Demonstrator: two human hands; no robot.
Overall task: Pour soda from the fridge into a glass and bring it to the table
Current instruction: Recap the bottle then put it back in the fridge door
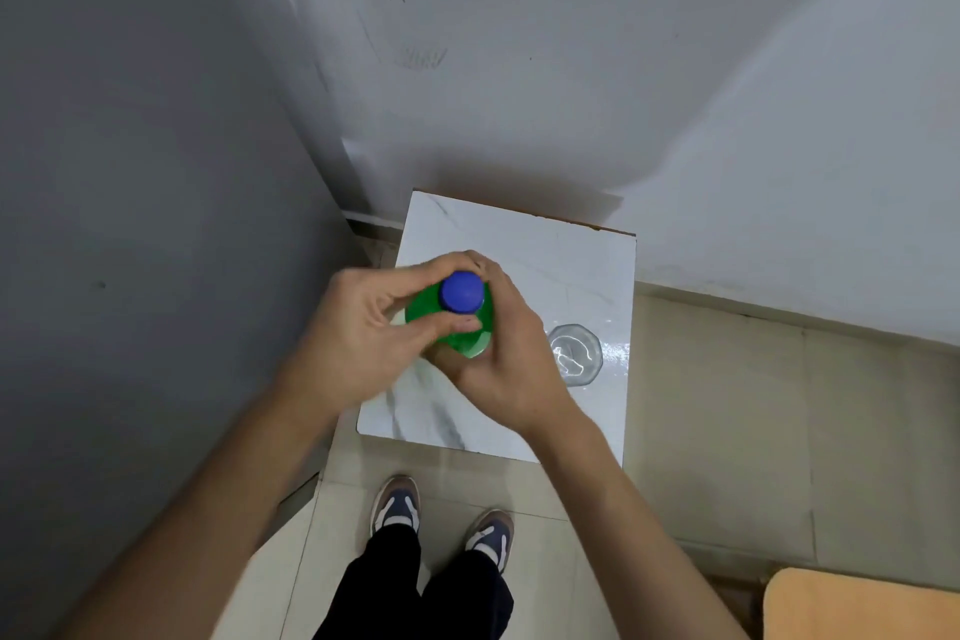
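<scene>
A green soda bottle (465,335) with a blue cap (461,292) stands upright over a small white marble-patterned table (566,250), seen from above. My right hand (511,359) wraps around the bottle's shoulder and body from the right. My left hand (358,327) reaches in from the left, thumb and fingers curled around the neck at the cap. A clear glass (575,354) stands upright on the table just right of my right hand; whether it holds any liquid is unclear. The bottle's lower part is hidden by my hands.
A grey panel (145,224) rises at the left and a white wall (623,68) behind the table. Beige floor tiles (753,431) lie to the right. A tan wooden corner (862,605) shows at the bottom right. My shoes (441,520) stand before the table.
</scene>
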